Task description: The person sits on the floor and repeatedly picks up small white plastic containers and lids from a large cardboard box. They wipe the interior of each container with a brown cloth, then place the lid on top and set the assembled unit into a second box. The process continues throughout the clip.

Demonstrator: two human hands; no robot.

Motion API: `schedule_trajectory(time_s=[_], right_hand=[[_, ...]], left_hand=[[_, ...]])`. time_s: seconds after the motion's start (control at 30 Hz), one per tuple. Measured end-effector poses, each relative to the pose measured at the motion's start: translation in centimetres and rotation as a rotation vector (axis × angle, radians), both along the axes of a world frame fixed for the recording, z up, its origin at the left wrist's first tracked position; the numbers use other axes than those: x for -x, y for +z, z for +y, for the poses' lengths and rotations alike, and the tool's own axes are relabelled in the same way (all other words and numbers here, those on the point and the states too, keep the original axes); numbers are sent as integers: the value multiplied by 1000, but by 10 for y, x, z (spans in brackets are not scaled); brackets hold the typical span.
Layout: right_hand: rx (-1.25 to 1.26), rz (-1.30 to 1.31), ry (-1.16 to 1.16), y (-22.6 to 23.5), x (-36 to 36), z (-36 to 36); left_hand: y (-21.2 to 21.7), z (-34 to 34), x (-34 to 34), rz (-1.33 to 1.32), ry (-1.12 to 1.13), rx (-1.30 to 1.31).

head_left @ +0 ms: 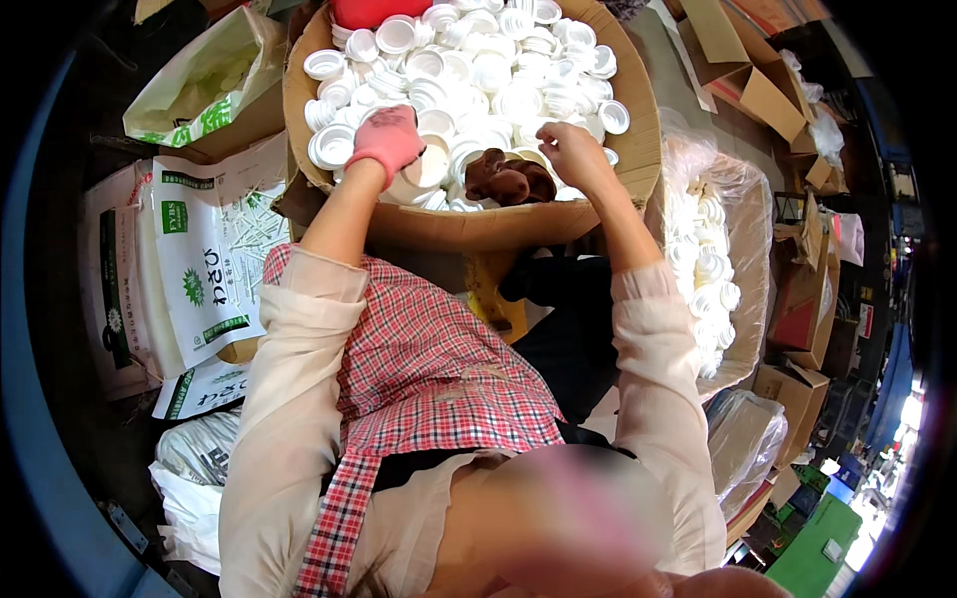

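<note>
A large cardboard box in front of me is heaped with round white plastic lids. My left hand, in a pink glove, is closed over the left part of the heap. Next to its fingers lies a wide white lid; whether the hand grips it cannot be seen. My bare right hand hovers at the right part of the heap, fingers curled in and thumb side inward. What it pinches, if anything, is too small to make out. Between the hands a crumpled brown thing rests on the lids.
Something red lies at the box's far edge. At left are printed white sacks, one with thin white sticks on it, and an open white bag. A plastic-lined box of white parts and more cartons stand at right.
</note>
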State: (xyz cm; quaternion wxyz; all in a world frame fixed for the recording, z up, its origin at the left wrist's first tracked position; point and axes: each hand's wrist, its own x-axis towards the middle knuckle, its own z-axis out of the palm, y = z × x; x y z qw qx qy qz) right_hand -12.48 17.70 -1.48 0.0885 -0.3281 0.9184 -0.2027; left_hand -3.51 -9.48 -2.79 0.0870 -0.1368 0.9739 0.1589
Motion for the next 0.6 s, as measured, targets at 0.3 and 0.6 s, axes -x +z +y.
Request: schedule_trajectory(time_s=[0.3, 0.6], right_hand=[[-263, 292, -120, -78, 40, -5], [-44, 168, -1, -94, 54, 16]], left_hand=[[5, -33, -32, 811, -207, -958], [32, -8, -25, 485, -152, -2228]])
